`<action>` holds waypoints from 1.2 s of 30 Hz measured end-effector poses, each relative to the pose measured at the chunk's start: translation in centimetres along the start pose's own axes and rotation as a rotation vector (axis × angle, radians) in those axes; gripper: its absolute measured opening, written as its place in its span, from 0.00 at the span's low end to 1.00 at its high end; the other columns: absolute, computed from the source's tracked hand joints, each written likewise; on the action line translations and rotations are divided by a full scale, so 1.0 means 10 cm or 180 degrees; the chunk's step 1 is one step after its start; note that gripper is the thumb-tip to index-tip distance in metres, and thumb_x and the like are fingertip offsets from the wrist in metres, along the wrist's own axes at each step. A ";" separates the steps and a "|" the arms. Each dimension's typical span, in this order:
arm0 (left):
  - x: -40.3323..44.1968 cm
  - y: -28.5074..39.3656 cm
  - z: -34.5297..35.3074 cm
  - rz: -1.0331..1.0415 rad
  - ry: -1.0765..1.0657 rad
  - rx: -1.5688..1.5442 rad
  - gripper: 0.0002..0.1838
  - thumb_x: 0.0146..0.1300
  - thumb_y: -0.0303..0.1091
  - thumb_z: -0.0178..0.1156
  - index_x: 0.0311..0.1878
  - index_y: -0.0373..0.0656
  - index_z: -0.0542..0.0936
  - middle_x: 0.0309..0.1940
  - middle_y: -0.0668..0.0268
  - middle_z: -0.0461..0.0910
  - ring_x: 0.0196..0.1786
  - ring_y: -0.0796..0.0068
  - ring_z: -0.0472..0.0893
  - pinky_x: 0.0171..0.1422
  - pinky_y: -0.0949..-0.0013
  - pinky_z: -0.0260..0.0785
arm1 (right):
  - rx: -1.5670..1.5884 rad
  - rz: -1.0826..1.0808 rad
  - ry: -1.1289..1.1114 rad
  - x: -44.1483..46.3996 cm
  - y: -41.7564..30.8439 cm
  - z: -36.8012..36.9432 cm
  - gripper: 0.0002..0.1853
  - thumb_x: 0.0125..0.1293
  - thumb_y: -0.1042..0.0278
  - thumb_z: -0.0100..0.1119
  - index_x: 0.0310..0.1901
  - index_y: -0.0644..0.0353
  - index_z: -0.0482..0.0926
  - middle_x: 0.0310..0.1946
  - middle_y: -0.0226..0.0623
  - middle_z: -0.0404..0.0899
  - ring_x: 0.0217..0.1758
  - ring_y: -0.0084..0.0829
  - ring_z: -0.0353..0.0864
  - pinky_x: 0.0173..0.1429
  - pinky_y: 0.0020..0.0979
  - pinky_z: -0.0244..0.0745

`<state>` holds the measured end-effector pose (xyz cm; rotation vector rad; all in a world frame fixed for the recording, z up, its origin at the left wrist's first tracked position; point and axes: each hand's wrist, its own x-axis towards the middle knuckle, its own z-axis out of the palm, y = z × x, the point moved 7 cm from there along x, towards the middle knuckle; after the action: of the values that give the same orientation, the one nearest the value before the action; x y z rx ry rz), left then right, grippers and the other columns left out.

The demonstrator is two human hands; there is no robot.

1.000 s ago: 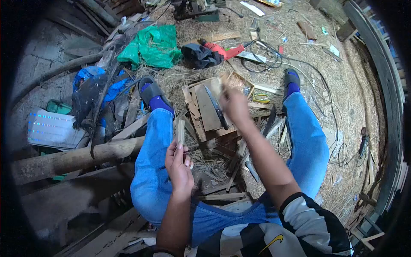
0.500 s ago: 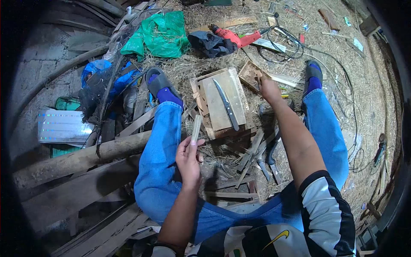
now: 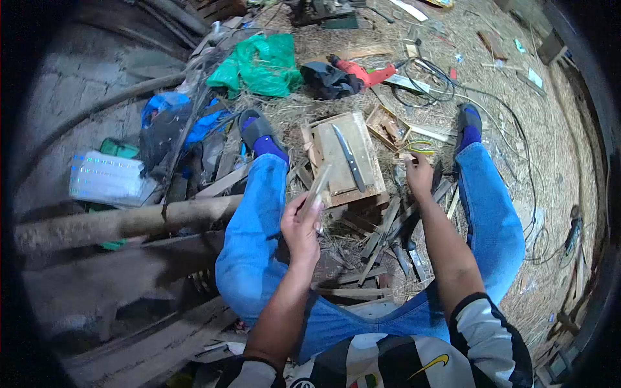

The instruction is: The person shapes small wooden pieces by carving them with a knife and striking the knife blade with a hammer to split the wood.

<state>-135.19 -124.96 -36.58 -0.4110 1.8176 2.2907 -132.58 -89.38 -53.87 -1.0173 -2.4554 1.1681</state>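
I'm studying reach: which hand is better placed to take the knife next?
Likely the right hand, near the knife handle; whether it's free is unclear. The left hand holds a wooden strip.

Pretty rough floor here: a brown floor littered with straw-like bits (image 3: 553,161), cracked grey concrete (image 3: 84,84) over on the left, plus a long round wooden pole (image 3: 129,221) near weathered grey planks (image 3: 155,337). Light's kinda cool and patchy, dim towards the edges.

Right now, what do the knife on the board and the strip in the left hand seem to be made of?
Knife: blade likely smooth metal, from its pale sheen; handle dark, perhaps plastic. Strip in the left hand: probably bare wood, being pale tan, though blur hides any grain.
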 end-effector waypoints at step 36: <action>-0.14 0.24 0.14 0.0920 -0.0154 0.1158 0.14 0.64 0.24 0.73 0.52 0.32 0.85 0.44 0.63 0.89 0.46 0.79 0.85 0.54 0.72 0.77 | 0.1153 -0.1119 -0.0463 -1.04 -1.49 -0.49 0.20 0.63 0.59 0.71 0.53 0.58 0.84 0.41 0.45 0.86 0.45 0.39 0.87 0.50 0.38 0.81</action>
<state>-134.72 -124.11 -33.63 -0.0360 2.3347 2.0393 -129.92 -100.07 -38.64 -0.3946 -2.2768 1.5222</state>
